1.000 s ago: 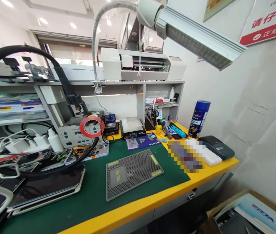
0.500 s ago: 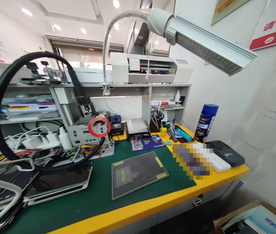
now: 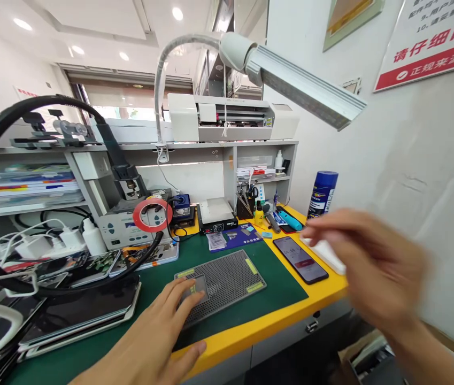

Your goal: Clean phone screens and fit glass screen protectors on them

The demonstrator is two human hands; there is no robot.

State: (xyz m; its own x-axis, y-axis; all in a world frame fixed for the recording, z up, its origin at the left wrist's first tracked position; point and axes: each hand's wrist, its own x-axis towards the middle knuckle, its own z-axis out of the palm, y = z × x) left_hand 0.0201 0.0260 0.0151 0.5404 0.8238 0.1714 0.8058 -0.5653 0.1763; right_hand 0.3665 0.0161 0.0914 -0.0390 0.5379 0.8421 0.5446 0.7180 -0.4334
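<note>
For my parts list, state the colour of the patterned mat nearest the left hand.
The patterned mat is grey, with yellow labels; best seen in the head view.

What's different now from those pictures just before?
The left hand has come in, spread out over the left part of the grey mat. The right hand, blurry, has come in too, raised near the white case. I can't see either holding anything. The grey mat, phone and spray can stayed put.

left hand (image 3: 158,323): fingers (image 3: 189,307) over grey mat (image 3: 232,278) | right hand (image 3: 381,262): blurred, near phone (image 3: 299,261) | blue can (image 3: 323,190): partly hidden
</note>
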